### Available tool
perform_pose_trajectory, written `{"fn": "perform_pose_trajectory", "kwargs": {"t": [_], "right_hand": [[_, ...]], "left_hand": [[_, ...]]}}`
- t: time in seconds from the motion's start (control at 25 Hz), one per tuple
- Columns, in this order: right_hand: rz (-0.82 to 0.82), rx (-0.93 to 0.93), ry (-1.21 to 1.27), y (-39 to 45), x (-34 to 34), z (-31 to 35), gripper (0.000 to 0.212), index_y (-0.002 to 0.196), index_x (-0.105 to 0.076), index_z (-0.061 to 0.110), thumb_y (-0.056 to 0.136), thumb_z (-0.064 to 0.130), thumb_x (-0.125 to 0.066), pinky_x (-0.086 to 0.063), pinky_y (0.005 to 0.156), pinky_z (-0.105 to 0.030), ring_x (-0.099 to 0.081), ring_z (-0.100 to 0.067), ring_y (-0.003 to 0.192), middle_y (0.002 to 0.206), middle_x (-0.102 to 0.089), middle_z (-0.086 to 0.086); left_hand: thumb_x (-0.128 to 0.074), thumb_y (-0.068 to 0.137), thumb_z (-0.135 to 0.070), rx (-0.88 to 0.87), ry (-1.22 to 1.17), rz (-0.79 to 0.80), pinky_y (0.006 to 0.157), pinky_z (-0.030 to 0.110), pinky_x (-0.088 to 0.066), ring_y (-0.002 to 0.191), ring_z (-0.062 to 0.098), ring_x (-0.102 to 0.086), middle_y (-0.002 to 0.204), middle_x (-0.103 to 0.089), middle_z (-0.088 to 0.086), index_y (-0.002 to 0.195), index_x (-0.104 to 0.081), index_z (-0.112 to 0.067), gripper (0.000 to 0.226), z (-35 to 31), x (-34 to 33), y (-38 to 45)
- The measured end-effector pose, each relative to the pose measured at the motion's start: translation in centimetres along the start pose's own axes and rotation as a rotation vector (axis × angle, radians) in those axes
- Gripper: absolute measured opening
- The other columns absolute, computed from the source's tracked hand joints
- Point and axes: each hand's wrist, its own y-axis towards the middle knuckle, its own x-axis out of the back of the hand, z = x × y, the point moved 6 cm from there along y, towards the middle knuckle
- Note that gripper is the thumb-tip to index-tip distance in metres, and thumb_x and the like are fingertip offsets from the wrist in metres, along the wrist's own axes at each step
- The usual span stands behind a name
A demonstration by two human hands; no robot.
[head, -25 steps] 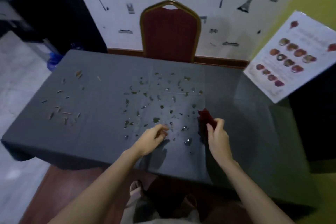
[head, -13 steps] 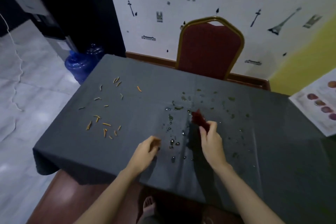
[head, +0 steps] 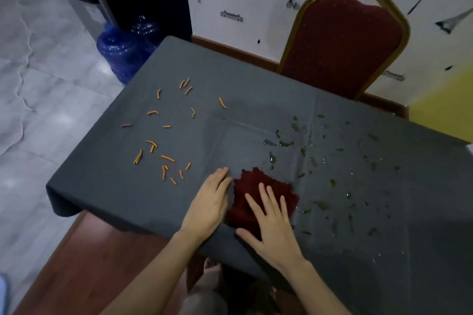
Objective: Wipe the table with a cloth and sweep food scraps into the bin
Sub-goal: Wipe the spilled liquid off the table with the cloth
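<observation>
Head view: right hand (head: 275, 233), fingers (head: 263, 198) straight, presses flat cloth (head: 256, 186), corner pointing away; left hand (head: 208, 203) flat beside.

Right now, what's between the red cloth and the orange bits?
The left hand, lying flat on the grey tablecloth beside the cloth; then bare tablecloth up to the scraps, in the head view.

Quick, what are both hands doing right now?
Left hand: open, flat on the table beside the cloth.
Right hand: open, fingers spread, pressing the cloth.
</observation>
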Motion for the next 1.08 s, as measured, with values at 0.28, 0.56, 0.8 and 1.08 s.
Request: {"fn": "perform_pose_trajectory", "kwargs": {"t": [0.28,0.56,0.8,1.08], "right_hand": [[-0.06,0.152,-0.171,-0.1,-1.6,-1.4,0.073,0.15,-0.021,0.024,0.087,0.031,-0.057,-0.016,0.115,-0.052,-0.012,-0.029,0.146,0.159,-0.014,-0.009],[-0.064,-0.012,-0.137,-9.4,2.2,-13.7,0.078,0.148,-0.025,0.021,0.084,0.013,-0.069,-0.02,0.115,-0.047,-0.017,-0.02,0.145,0.157,-0.022,-0.001],[-0.284,-0.408,-0.061,-7.8,0.8,-9.8,0.053,0.146,-0.034,0.02,0.096,0.037,-0.031,-0.014,0.116,-0.054,-0.015,-0.025,0.146,0.156,-0.025,-0.002],[-0.009,0.342,-0.294,-4.6,-2.2,-3.1,0.059,0.148,-0.027,0.023,0.094,0.038,-0.044,-0.014,0.117,-0.049,-0.011,-0.025,0.146,0.159,-0.017,-0.001]], "left_hand": [[-0.042,0.094,-0.028,-0.096,0.202,0.098,0.119,0.037,-0.012,0.142,0.031,-0.031,0.152,-0.036,0.016,0.138,-0.047,0.0,0.052,0.0,-0.3,-0.5],[-0.039,0.093,-0.032,-0.103,0.289,0.123,0.118,0.043,-0.013,0.143,0.03,-0.028,0.153,-0.033,0.016,0.138,-0.046,-0.003,0.054,-1.0,-0.8,1.4],[-0.043,0.093,-0.027,-0.095,0.309,0.088,0.119,0.048,-0.016,0.146,0.029,-0.023,0.156,-0.029,0.016,0.142,-0.042,-0.003,0.055,-1.5,-1.5,1.9],[-0.035,0.094,-0.026,-0.108,0.291,0.08,0.12,0.045,-0.015,0.147,0.026,-0.021,0.156,-0.03,0.013,0.142,-0.042,-0.004,0.054,-1.3,-1.3,1.9]]}}
